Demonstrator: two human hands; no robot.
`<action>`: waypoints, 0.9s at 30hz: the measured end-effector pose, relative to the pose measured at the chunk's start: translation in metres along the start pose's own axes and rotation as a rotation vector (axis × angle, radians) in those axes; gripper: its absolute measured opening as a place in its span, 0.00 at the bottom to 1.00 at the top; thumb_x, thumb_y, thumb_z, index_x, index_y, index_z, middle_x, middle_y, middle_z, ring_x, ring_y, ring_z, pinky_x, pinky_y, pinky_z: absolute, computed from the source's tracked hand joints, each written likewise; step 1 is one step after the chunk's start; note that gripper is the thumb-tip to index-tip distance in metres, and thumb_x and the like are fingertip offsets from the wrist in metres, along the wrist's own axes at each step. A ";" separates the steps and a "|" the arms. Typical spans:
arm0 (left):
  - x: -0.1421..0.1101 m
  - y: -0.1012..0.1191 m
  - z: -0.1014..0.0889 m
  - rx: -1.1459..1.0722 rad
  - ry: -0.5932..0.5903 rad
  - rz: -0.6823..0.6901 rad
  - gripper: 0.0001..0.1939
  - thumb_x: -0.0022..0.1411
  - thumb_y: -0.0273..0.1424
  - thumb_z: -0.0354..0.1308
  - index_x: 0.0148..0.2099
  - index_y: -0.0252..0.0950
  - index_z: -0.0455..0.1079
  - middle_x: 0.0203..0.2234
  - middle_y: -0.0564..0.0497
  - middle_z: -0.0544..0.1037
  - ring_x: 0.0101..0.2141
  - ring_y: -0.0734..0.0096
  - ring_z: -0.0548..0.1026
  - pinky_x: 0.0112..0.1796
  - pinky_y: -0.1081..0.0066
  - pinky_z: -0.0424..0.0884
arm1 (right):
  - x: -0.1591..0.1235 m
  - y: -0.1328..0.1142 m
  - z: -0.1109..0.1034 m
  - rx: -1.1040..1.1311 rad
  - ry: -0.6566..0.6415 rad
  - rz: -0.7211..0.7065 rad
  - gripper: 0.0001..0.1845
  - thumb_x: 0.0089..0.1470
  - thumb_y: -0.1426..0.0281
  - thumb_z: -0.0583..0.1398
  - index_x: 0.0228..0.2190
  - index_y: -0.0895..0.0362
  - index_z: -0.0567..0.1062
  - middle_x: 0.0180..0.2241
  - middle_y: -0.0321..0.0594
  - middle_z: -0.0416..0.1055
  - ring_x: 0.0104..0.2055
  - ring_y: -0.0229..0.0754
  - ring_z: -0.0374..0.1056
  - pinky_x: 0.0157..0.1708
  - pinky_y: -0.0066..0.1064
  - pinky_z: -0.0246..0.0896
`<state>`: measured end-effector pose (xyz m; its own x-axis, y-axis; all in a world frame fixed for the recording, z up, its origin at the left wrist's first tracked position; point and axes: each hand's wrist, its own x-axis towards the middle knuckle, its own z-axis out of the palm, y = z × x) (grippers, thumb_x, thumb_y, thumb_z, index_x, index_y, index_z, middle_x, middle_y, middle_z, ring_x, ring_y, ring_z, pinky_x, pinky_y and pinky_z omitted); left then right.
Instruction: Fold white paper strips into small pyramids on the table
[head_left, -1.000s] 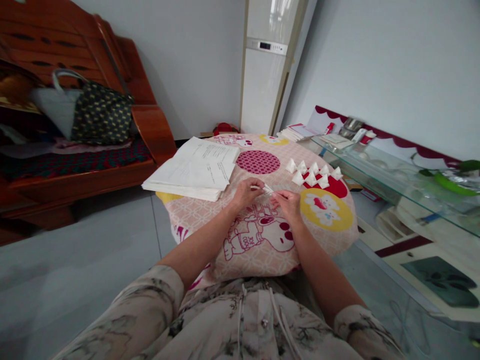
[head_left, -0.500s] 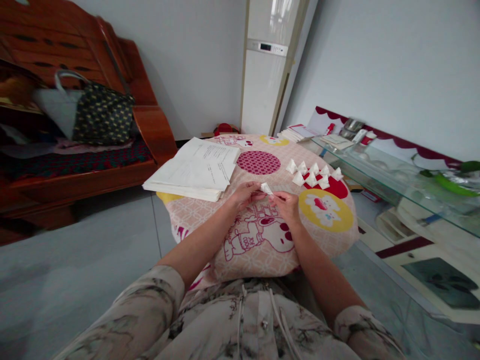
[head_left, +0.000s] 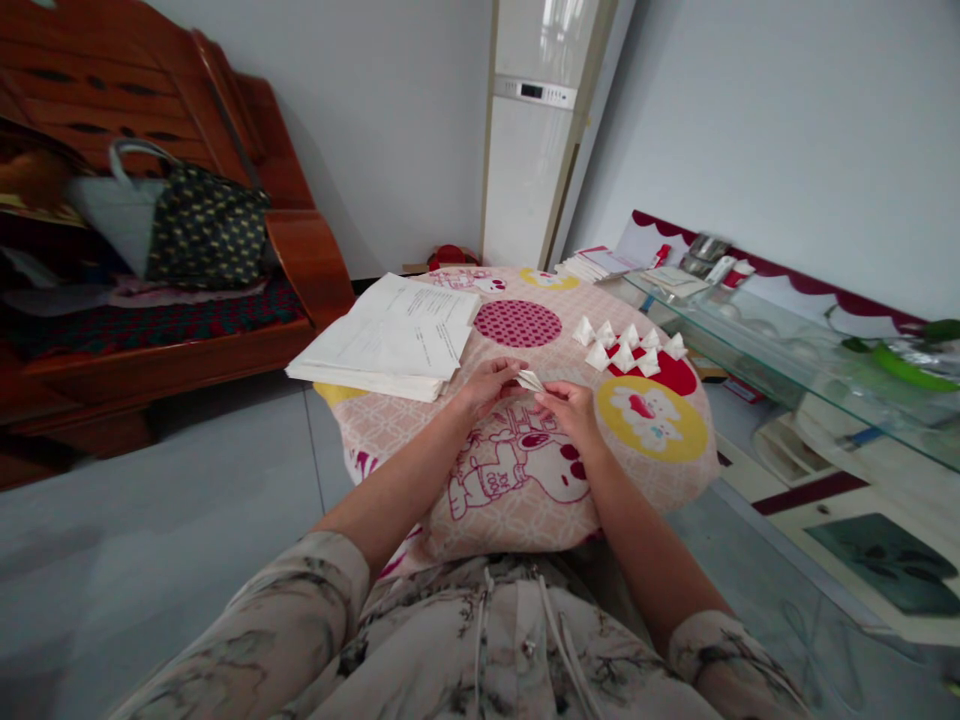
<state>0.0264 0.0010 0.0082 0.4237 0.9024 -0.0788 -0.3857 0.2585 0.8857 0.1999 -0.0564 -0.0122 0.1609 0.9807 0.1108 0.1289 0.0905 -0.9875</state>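
Observation:
A small piece of folded white paper (head_left: 530, 381) is held between my two hands above the cloth-covered table (head_left: 420, 520). My left hand (head_left: 489, 388) pinches its left end, and the fingers of my right hand (head_left: 568, 405) close on its right end. To the right of my hands, several small pointed folded paper shapes (head_left: 623, 357) stand in rows on the cloth. A stack of printed paper sheets (head_left: 382, 335) lies at the left side of the table.
A glass shelf (head_left: 795, 350) with cups and other items runs along the right wall. Behind the table stands a tall white air conditioner (head_left: 527, 170). At the left is a wooden bench (head_left: 292, 260) with a dark patterned bag (head_left: 208, 225) on it.
The folded paper has turned between my fingers and now shows layered edges. My hands have shifted only slightly; the stack and the pointed shapes stay put.

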 end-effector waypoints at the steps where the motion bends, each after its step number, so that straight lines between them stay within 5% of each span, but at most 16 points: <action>1: 0.000 0.000 0.000 0.010 -0.003 0.003 0.04 0.61 0.27 0.66 0.36 0.31 0.75 0.29 0.51 0.79 0.29 0.76 0.76 0.34 0.75 0.75 | 0.000 0.000 0.000 0.021 -0.032 0.014 0.19 0.40 0.56 0.70 0.32 0.55 0.81 0.22 0.37 0.77 0.22 0.45 0.73 0.21 0.34 0.70; 8: -0.003 0.004 -0.001 0.078 -0.014 0.009 0.04 0.59 0.23 0.64 0.39 0.31 0.75 0.30 0.50 0.79 0.29 0.76 0.77 0.35 0.74 0.74 | 0.000 0.003 -0.001 0.041 -0.090 0.033 0.20 0.44 0.53 0.69 0.35 0.54 0.82 0.26 0.38 0.79 0.27 0.45 0.76 0.22 0.33 0.72; 20: -0.001 -0.002 0.001 0.290 0.015 0.141 0.15 0.50 0.15 0.57 0.41 0.31 0.73 0.29 0.52 0.80 0.24 0.79 0.75 0.27 0.78 0.68 | -0.002 0.001 -0.001 -0.067 -0.022 -0.014 0.24 0.42 0.57 0.70 0.42 0.56 0.83 0.22 0.37 0.78 0.21 0.44 0.73 0.21 0.33 0.72; 27: -0.001 -0.003 0.002 0.427 0.041 0.240 0.20 0.45 0.13 0.51 0.38 0.33 0.74 0.28 0.54 0.80 0.22 0.81 0.70 0.25 0.79 0.64 | 0.000 0.003 0.001 -0.040 -0.005 -0.051 0.21 0.46 0.54 0.67 0.37 0.56 0.83 0.24 0.39 0.79 0.26 0.47 0.76 0.20 0.32 0.69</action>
<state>0.0285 -0.0014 0.0061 0.3281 0.9342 0.1398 -0.0938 -0.1151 0.9889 0.1991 -0.0559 -0.0152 0.1478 0.9759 0.1603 0.1755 0.1336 -0.9754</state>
